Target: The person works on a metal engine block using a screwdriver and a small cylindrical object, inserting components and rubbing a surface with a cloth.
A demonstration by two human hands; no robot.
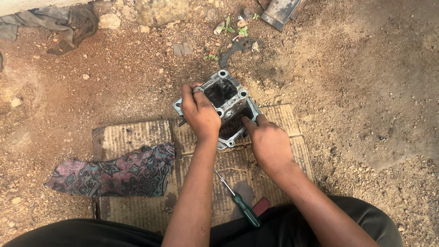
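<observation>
Casting: grey metal engine casting (227, 98) sits at the far edge of the cardboard sheet (137, 137), half hanging over onto the dirt ground (366, 91). Looks like a cylinder block with bolt ears at the corners.
Long axis: runs roughly from near-left to far-right, open bore facing up, so it lies straight ahead of both hands.
Left hand: left hand (200, 112) is clamped over the casting's near-left side, fingers curled round its rim (thumb side hidden, so I can't tell how deep the grip goes).
Right hand: right hand (270, 142) is touching the near-right side, index finger poking down into the dark opening, other fingers loosely bent, not really gripping anything.
Nearer hand: both are on it, but the left one covers more of it and sits further forward.
Screwdriver: green-handled screwdriver (240, 201) lies on the cardboard's near edge between the forearms, tip pointing towards the casting, untouched.
Rag: patterned cloth (119, 171) at the cardboard's left edge, well apart from the hands.
Extras: dark curved metal piece (238, 48) lies in the dirt beyond the casting.
</observation>
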